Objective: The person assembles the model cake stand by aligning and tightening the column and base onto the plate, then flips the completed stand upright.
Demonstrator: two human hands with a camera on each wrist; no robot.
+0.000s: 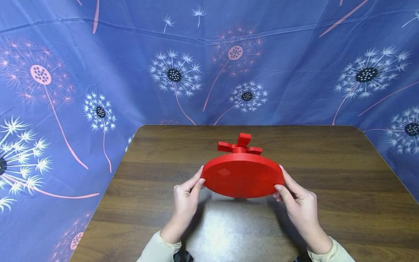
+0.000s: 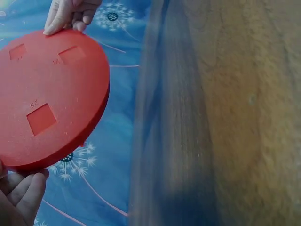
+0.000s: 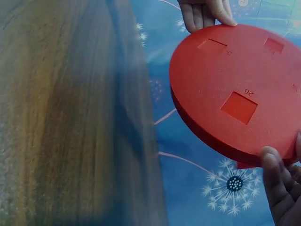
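A round red disc [image 1: 242, 178] is held up over the table, its flat face tilted toward me. Beyond its far edge sticks out a red hub with stubby arms [image 1: 240, 148]. My left hand [image 1: 186, 200] pinches the disc's left rim between thumb and fingers, while my right hand [image 1: 302, 207] grips the right rim the same way. Both wrist views show shallow square recesses on the face, such as one marked 25 [image 2: 41, 120] and another [image 3: 239, 107] with a small number beside it. The back of the disc is mostly hidden.
A brown wood-grain table [image 1: 147, 156] lies beneath, with a bright glare patch near its front. Blue cloth [image 1: 124, 54] printed with dandelions hangs behind the table and along its sides. Dark wrist gear [image 1: 183, 256] shows at the left cuff.
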